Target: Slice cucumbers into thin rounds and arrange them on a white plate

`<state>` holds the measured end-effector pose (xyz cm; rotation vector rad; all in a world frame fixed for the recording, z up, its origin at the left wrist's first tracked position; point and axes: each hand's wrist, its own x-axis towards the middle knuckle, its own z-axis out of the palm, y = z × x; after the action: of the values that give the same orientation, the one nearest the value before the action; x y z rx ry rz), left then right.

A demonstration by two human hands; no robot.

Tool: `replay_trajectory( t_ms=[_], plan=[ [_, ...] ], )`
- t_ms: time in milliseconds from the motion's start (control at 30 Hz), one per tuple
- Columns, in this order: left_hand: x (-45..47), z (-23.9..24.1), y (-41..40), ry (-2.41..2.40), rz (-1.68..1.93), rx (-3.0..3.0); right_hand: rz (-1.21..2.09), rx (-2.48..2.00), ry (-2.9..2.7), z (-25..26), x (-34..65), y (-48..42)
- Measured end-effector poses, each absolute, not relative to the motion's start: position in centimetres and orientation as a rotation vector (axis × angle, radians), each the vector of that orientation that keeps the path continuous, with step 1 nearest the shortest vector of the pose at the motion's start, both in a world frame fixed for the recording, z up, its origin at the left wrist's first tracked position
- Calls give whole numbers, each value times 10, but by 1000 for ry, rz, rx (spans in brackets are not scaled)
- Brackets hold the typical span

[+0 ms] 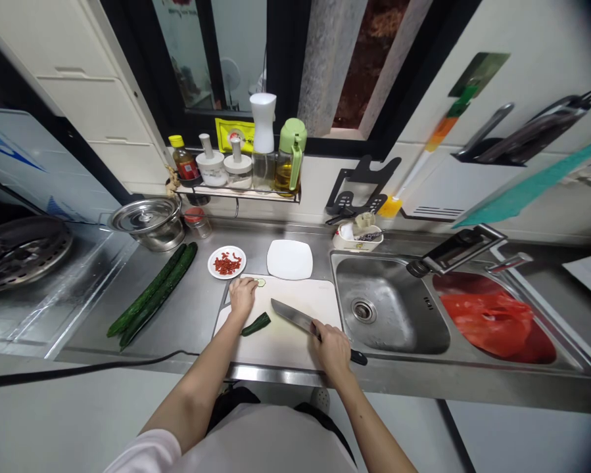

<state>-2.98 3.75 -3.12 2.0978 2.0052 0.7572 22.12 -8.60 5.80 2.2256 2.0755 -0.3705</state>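
Observation:
My right hand (333, 351) is wrapped round the black handle of a kitchen knife (293, 315), its blade pointing left above the white cutting board (295, 348). At the board's far left corner, my left hand (242, 294) has its fingers drawn together at a pale round cucumber slice (260, 282). Whether more slices lie under those fingers is hidden. A short piece of dark green cucumber (256, 324) lies on the board between my left forearm and the blade.
Behind the board are a plate of chopped red pieces (227, 263) and a white plate (290, 259). Two whole cucumbers (152, 295) and a lidded steel pot (150, 223) stand left. Rightward is a sink (394, 302) with a red plastic bag (487, 322). Above runs a condiment shelf (240, 192).

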Motion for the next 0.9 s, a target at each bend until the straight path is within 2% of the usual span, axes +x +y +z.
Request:
replay_trajectory(
  t_ms=[233,467,733,900],
  plan=[
    [-29,-27,35,2006,865,2040,-370,2236,2075,60,221,-88],
    [-26,-16,4,2080,1123,1759,-466,2314,2062,59,219,-87],
    [-25,-12,-44,1800,1124,1866,-750,2432,2086,55,210,-80],
    [-22,-14,-57,1747,1093,1926,-794,2316,2171,55,199,-75]
  ],
)
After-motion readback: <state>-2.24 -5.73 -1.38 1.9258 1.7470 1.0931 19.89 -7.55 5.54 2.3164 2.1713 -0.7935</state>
